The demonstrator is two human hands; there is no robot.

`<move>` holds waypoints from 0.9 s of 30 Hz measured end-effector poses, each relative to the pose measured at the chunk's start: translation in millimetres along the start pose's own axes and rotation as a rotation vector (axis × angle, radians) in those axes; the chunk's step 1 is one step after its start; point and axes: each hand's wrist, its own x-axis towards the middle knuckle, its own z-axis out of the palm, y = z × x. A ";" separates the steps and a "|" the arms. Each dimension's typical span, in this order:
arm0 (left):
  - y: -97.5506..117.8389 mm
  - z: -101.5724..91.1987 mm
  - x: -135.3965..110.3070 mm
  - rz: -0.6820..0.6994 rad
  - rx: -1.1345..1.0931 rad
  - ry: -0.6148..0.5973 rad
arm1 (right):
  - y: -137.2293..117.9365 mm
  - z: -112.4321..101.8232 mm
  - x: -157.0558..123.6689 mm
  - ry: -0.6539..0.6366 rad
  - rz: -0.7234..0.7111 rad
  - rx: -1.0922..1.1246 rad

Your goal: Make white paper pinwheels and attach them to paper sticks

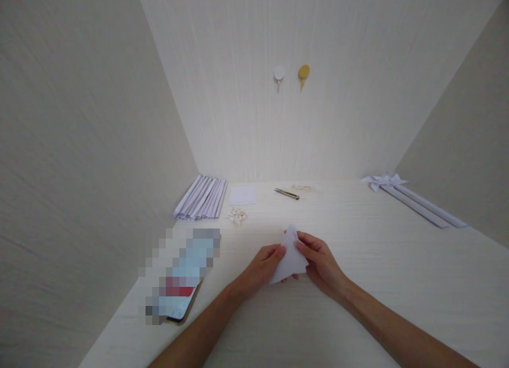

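Between both hands, above the pale table [377, 283], is a folded sheet of white paper [291, 263], narrow at the top and wide at the bottom. My left hand [264, 264] grips its left side, thumb on the front face and fingers behind. On the right side my right hand [322, 259] pinches the paper near its upper part, thumb in front. The fingers behind the paper are partly hidden, with a few tips showing below its lower edge.
At the back left lie several rolled paper sticks [202, 198], a flat white sheet [242, 195] and small pale bits [237, 216]. Thread snips [287, 193] rest at the back. A phone [185, 288], partly blurred, lies left. Folded paper pieces and long strips [417, 203] sit right. Two hooks [304, 72] hang on the wall.
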 end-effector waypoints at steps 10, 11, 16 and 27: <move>0.2 10.8 -8.1 -0.062 -0.360 -0.230 | -6.9 -6.4 -4.3 -0.232 0.234 0.269; -0.2 11.1 -8.7 -0.069 -0.381 -0.241 | -7.0 -7.3 -4.9 -0.257 0.239 0.286; -1.2 9.6 -11.7 -0.144 -0.468 -0.267 | -8.2 -10.3 -5.9 -0.278 0.133 0.310; -3.6 4.0 -9.8 -0.325 -0.607 -0.271 | -5.9 -8.8 -3.2 -0.355 0.064 0.118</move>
